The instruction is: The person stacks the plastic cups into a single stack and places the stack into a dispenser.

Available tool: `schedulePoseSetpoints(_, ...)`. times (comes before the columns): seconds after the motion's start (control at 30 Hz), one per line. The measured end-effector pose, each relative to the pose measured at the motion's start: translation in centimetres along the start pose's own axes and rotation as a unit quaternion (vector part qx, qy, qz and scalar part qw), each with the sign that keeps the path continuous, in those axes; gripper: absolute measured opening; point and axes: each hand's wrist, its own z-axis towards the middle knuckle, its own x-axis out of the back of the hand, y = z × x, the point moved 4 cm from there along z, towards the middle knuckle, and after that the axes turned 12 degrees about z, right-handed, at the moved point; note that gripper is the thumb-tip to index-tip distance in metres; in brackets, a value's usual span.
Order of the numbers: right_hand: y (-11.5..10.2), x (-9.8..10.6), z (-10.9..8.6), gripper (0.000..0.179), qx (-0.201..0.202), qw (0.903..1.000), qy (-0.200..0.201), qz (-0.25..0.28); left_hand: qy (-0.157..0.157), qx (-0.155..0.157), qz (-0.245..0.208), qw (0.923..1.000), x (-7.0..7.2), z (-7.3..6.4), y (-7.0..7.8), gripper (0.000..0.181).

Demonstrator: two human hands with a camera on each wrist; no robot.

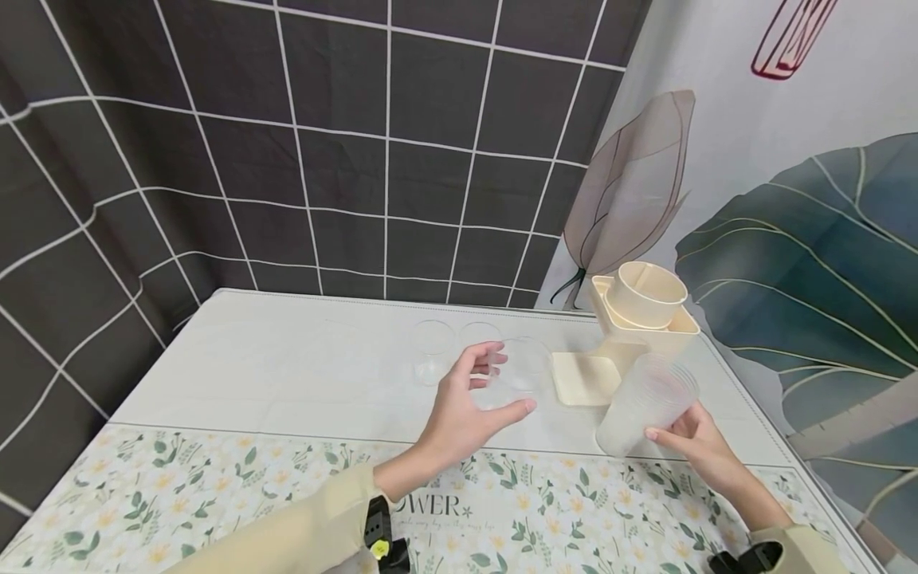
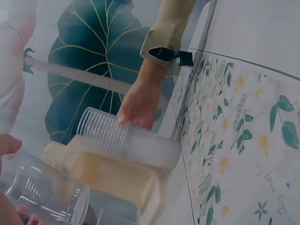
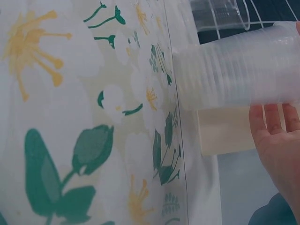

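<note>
My left hand [image 1: 466, 402] has its thumb and fingers around a clear plastic cup [image 2: 51, 190] over the white part of the table. Two more clear cups, a left one [image 1: 433, 351] and a right one [image 1: 479, 331], stand just beyond that hand; their outlines are faint. My right hand [image 1: 701, 446] grips a tilted stack of nested clear plastic cups [image 1: 641, 406] near the table's right side. The rims of the stack face up and to the right. In the right wrist view, fingertips [image 3: 274, 115] press against the stack's side.
A cream-coloured stand [image 1: 584, 379] with a square base is behind the stack, with a cream round cup [image 1: 649, 295] on its upper tray. A floral cloth [image 1: 237, 486] covers the table's near part. Dark gridded fabric [image 1: 344, 159] and a leaf-patterned curtain [image 1: 810, 263] hang behind.
</note>
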Motion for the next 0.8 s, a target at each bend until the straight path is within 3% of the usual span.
schedulePoseSetpoints(0.8, 0.0, -0.1, 0.0, 0.072, 0.000, 0.9999, -0.003, 0.014, -0.015, -0.019, 0.006, 0.9997, -3.8, 2.0, 1.7, 0.066)
